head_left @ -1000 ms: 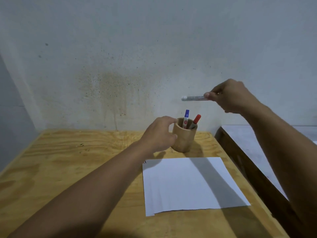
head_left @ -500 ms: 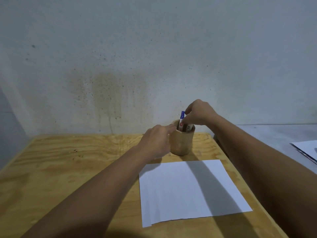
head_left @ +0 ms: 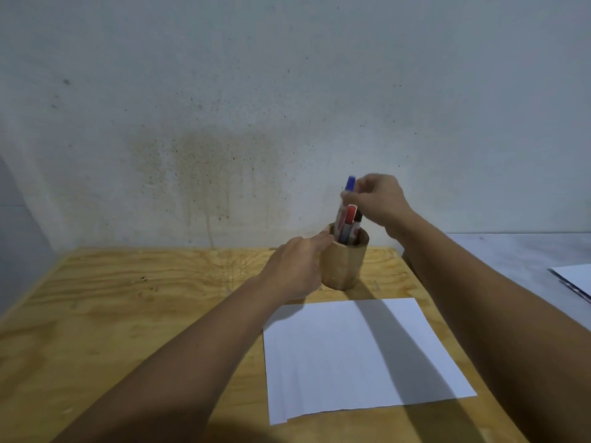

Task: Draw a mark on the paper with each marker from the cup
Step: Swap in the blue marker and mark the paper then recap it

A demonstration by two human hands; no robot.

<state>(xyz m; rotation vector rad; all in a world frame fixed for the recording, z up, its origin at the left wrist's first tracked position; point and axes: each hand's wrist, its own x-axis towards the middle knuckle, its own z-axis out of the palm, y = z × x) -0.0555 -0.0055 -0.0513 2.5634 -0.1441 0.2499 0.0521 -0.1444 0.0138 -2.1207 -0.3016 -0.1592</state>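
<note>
Extraction step, head view: right hand [head_left: 377, 199] pinches blue marker [head_left: 342, 219], half out of cup [head_left: 343, 266]; left hand [head_left: 295, 266] braces cup, forefinger on rim, wrap cannot be told. Paper [head_left: 358, 356] lies unmarked near cup. Next, by judgement: lift clear, uncap, draw

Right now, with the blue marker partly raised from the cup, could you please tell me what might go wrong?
The right hand pinches the blue marker high up, just under its cap, so it could slip or swing. The red marker and black marker crowd against it and might get dragged up. The left hand only touches the cup at its rim, so the cup could tip toward the paper.
</note>
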